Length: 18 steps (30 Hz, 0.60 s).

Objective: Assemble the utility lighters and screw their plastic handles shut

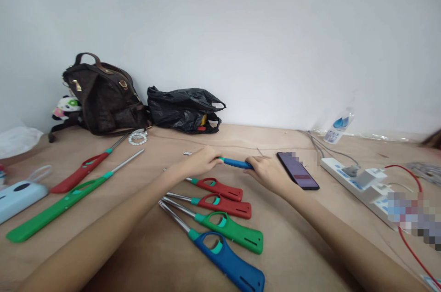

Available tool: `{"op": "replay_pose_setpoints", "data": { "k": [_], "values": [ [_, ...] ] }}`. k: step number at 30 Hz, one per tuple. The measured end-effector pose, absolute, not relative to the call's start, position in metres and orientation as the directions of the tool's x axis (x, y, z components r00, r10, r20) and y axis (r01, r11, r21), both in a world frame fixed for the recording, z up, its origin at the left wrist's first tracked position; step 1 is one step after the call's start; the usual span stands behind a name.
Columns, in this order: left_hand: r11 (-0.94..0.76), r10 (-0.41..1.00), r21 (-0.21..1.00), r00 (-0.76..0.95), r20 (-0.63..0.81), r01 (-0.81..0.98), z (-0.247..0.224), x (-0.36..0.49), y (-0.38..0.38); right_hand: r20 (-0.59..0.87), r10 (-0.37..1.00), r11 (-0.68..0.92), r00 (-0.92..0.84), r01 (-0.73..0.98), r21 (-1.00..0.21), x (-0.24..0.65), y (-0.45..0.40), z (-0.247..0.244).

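Observation:
A blue lighter (236,163) is held level above the table between my two hands. My left hand (206,161) is closed round its front end, and a bit of metal tip shows to the left. The handle end is in my right hand (264,170), with the fingers wrapped round it. Below them, side by side with nozzles to the left, lie two red lighters (229,208), a green lighter (241,232) and another blue lighter (230,260). A longer green lighter (62,204) and a red one (82,172) lie at the left.
A dark backpack (110,103) and a black plastic bag (182,108) stand against the wall. Right of my hands lie a phone (298,171) and a power strip (347,182) with cables. A clear bottle (339,126) leans behind. A light blue device (22,198) is far left.

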<state>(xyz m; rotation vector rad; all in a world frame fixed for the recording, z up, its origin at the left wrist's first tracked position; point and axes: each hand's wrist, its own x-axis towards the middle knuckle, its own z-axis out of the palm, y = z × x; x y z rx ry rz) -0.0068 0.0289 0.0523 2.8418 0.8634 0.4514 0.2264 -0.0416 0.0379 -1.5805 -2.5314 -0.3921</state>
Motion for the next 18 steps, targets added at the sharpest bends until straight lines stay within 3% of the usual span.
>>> {"op": "replay_pose_setpoints", "data": {
  "k": [5,9,12,14,18],
  "values": [
    [-0.803,0.584,0.263,0.793,0.174,0.535,0.046,-0.014,0.035,0.256,0.82,0.482,-0.511,0.859,0.171,0.251,-0.048,0.019],
    [-0.823,0.513,0.412,0.824,0.239,0.392,0.035,0.005,0.017,0.246,0.77,0.528,-0.588,0.805,0.27,0.246,-0.054,0.002],
    [-0.818,0.499,0.463,0.819,0.281,0.34,0.026,0.032,0.005,0.279,0.746,0.542,-0.605,0.795,0.272,0.238,-0.053,-0.005],
    [-0.817,0.516,0.451,0.805,0.293,0.359,0.021,0.046,0.002,0.304,0.738,0.571,-0.603,0.797,0.196,0.238,-0.051,-0.007],
    [-0.841,0.491,0.389,0.833,0.256,0.376,0.018,0.052,0.002,0.316,0.805,0.558,-0.502,0.822,-0.113,0.254,-0.048,0.005]
  ]
}}
